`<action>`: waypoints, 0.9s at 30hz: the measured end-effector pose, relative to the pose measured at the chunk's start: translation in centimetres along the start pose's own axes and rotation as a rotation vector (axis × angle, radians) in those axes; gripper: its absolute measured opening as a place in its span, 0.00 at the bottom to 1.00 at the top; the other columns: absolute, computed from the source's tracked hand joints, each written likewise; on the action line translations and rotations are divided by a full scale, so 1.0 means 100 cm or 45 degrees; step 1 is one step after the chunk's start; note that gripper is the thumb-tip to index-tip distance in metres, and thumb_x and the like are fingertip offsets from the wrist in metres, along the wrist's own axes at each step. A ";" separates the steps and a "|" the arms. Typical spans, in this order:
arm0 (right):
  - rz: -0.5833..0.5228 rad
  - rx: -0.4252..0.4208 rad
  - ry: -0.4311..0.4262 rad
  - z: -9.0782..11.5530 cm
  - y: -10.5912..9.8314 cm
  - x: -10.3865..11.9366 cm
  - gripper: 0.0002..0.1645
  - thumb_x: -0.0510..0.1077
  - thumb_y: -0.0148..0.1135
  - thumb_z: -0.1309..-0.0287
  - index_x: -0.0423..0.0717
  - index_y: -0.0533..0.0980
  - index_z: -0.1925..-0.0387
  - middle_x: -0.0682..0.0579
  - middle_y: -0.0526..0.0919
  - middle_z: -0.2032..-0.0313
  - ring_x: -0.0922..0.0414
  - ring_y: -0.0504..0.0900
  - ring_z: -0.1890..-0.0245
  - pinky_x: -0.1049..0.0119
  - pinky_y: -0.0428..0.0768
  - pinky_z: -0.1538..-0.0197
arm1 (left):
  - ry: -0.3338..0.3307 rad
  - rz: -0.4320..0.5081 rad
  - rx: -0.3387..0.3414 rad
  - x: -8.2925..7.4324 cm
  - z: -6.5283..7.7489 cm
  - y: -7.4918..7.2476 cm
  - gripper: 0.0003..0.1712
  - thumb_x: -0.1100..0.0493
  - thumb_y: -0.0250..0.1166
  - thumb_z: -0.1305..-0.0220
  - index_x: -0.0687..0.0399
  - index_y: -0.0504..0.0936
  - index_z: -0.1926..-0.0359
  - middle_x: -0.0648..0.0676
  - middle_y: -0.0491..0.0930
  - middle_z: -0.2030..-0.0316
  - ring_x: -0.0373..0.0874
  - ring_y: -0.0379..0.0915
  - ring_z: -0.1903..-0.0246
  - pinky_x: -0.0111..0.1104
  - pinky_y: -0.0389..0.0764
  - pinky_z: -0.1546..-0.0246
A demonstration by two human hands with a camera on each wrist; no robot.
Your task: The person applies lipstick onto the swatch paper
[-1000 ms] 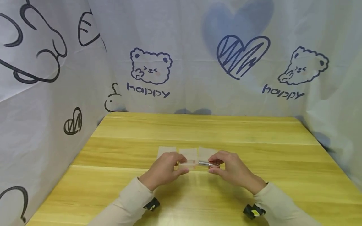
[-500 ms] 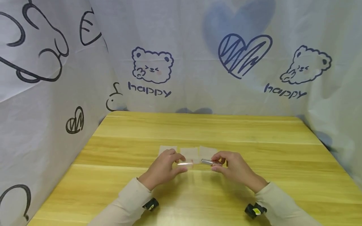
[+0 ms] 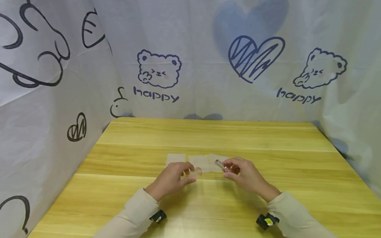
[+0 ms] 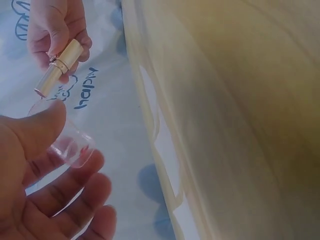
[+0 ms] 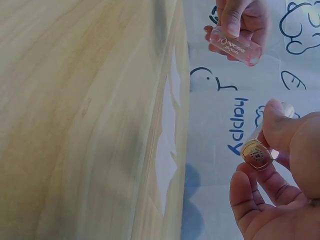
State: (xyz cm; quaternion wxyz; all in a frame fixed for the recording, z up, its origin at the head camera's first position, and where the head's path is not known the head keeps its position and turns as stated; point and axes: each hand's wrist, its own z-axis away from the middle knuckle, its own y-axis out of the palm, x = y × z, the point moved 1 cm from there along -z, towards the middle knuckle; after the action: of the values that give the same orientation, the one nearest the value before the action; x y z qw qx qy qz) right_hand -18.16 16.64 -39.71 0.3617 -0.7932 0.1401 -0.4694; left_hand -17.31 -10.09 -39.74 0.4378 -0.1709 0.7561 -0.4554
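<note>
One cap [image 5: 245, 50] is pinched in my left hand [image 3: 172, 179] and one tube [image 4: 60, 66] gripped in my right hand [image 3: 249, 177], apart above the desk [image 3: 148, 134], held by the sides, I judge, to leave their ends free.

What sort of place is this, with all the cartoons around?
Perhaps a small makeshift booth set up for tabletop work, though that's a guess. Cartoon-printed pale sheets hang behind and to both sides of a wood-grain table, and three pale squares lie in a row on it.
</note>
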 end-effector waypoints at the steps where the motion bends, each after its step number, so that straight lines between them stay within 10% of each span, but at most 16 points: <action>1: -0.006 -0.002 -0.001 0.000 0.000 -0.001 0.18 0.36 0.71 0.47 0.38 0.80 0.53 0.55 0.80 0.66 0.63 0.77 0.71 0.69 0.78 0.69 | -0.003 0.001 0.009 0.000 0.000 0.001 0.12 0.56 0.68 0.37 0.56 0.80 0.55 0.51 0.82 0.65 0.42 0.77 0.66 0.34 0.79 0.65; 27: -0.044 -0.004 0.015 -0.005 0.003 -0.005 0.15 0.38 0.70 0.45 0.37 0.79 0.56 0.52 0.82 0.65 0.58 0.80 0.68 0.67 0.80 0.66 | -0.114 -0.088 0.242 -0.001 -0.001 0.008 0.12 0.56 0.73 0.43 0.53 0.77 0.64 0.48 0.79 0.69 0.42 0.76 0.68 0.34 0.76 0.67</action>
State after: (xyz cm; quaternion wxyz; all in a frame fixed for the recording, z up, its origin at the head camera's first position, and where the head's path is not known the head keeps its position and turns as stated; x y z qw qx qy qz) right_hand -18.79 16.54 -40.09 0.3516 -0.7932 0.1293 -0.4801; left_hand -17.26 -9.55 -40.37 0.4692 -0.1747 0.6829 -0.5319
